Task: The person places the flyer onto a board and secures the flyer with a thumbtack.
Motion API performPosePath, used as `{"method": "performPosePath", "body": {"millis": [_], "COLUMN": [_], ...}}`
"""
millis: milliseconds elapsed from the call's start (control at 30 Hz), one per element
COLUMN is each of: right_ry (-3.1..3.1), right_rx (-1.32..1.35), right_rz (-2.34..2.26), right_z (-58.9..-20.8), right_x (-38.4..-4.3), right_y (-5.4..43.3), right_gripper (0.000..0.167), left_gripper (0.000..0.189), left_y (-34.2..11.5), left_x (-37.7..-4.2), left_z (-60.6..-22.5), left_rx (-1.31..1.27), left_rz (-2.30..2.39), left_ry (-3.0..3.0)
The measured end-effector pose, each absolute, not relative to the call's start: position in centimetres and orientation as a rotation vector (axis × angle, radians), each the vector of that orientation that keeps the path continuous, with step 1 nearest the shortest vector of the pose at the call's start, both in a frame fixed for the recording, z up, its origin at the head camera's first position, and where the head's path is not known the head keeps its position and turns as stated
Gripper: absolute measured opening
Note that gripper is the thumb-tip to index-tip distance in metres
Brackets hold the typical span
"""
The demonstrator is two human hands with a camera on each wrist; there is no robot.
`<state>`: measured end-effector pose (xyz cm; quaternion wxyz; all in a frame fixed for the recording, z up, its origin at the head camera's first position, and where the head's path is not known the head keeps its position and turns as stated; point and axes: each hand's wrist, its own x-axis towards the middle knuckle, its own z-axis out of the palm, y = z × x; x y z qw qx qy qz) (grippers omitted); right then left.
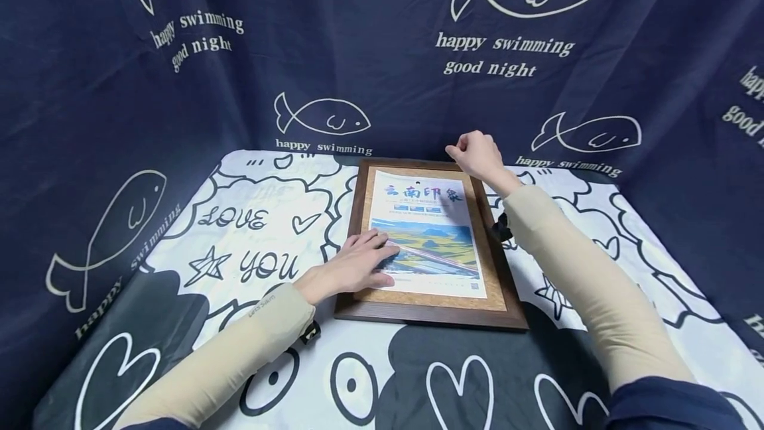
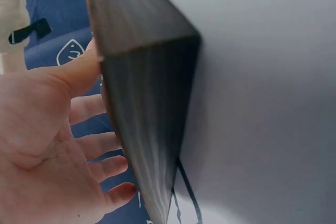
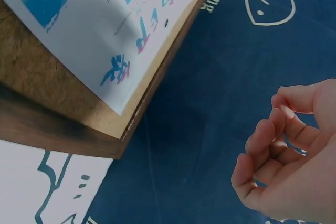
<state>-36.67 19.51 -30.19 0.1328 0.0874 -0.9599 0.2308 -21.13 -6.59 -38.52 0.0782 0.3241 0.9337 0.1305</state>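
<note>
A poster (image 1: pixel 426 217) with blue Chinese lettering and a landscape picture lies on a wood-framed corkboard (image 1: pixel 497 284). A small dark spot, perhaps a pin, sits at the poster's top middle. My left hand (image 1: pixel 357 264) rests with outstretched fingers on the poster's lower left; the left wrist view shows its palm (image 2: pixel 37 145) beside the dark frame edge (image 2: pixel 152 93). My right hand (image 1: pixel 479 153) is raised near the board's top right corner, apart from it. In the right wrist view its fingers (image 3: pixel 257 140) curl toward the thumb, and nothing shows between them.
The board lies on a table covered by a black-and-white doodle cloth (image 1: pixel 251 244). Behind and at the sides hangs a navy curtain (image 1: pixel 382 38) printed with fish and words. A dark strap (image 1: pixel 503 227) shows at the right wrist, above the frame's right side.
</note>
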Motion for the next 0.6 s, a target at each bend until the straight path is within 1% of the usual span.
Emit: {"method": "performPosePath", "body": {"millis": [300,467,533,600], "right_ry": [-2.697,-2.556,-2.497,-2.426], "right_rx": [0.320,0.520,0.624,0.700], "right_rz": [0.670,0.670,0.628,0.560], "right_z": [-29.0,-27.0,-26.2,-25.6], "right_x": [-35.1,-33.8,-33.2,-32.5], "right_y": [20.0,19.7,19.8,20.3], "right_gripper": [0.035,0.025,0.028,0.036], "left_gripper": [0.066,0.067,0.068,0.068], "left_y": [-6.7,-7.4,-8.1,-9.1], "left_x": [-21.5,-22.3,-23.0,-23.8], "left_z": [-39.0,-38.6,-37.9,-36.8], "left_rx": [0.954,0.980,0.971,0.953], "left_rz": [0.384,0.407,0.431,0.434], "left_ry": [2.787,2.796,2.850,2.948]}}
